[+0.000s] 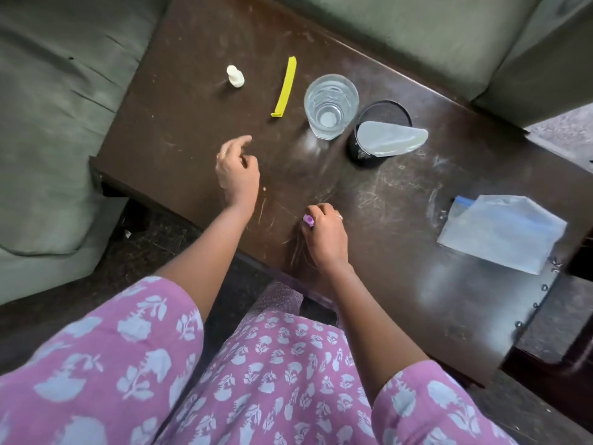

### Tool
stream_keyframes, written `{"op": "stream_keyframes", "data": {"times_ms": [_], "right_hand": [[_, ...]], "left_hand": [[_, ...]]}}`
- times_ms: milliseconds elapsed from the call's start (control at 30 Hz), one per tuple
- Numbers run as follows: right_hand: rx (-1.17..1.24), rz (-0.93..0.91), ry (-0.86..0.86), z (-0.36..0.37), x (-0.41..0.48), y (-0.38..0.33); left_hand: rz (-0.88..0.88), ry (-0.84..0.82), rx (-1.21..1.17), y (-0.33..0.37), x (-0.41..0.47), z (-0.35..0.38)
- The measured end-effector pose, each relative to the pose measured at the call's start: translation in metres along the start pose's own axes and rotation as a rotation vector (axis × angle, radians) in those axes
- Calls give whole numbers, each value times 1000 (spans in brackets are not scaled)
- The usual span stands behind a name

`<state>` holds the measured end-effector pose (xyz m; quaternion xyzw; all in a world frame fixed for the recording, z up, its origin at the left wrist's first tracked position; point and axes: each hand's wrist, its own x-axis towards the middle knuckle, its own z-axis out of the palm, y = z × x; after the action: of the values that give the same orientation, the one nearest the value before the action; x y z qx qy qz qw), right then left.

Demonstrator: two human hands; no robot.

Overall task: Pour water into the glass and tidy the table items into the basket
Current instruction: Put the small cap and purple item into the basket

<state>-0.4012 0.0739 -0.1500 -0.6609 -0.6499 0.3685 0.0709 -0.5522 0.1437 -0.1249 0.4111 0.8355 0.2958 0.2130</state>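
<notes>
On a dark table [401, 203], the right hand [325, 237] pinches a purple cap [308, 219] near the front edge; the left hand [237, 171] hovers loose, holding nothing. The water-filled glass [330, 106] stands beside a black basket [382, 133], a yellow clip [285, 88] to its left.

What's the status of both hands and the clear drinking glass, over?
Left hand open, empty, above the dark wooden table. Right hand closed on small purple object. Clear drinking glass holds water, upright. Nothing obstructing.

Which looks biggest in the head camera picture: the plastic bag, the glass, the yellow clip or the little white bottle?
Largest to smallest:
1. plastic bag
2. glass
3. yellow clip, longer than the glass is wide, but very thin
4. white bottle
</notes>
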Motion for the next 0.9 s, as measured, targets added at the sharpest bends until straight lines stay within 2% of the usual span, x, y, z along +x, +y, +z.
{"op": "stream_keyframes", "data": {"times_ms": [167, 433, 700, 900], "right_hand": [[19, -18, 63, 4, 23, -17], [40, -28, 149, 5, 44, -37], [64, -9, 154, -1, 36, -29], [86, 29, 167, -6, 29, -16]], "left_hand": [[-81, -51, 38, -2, 65, 4], [-74, -120, 121, 3, 142, 22], [34, -121, 192, -6, 151, 31], [3, -45, 147, -12, 126, 29]]}}
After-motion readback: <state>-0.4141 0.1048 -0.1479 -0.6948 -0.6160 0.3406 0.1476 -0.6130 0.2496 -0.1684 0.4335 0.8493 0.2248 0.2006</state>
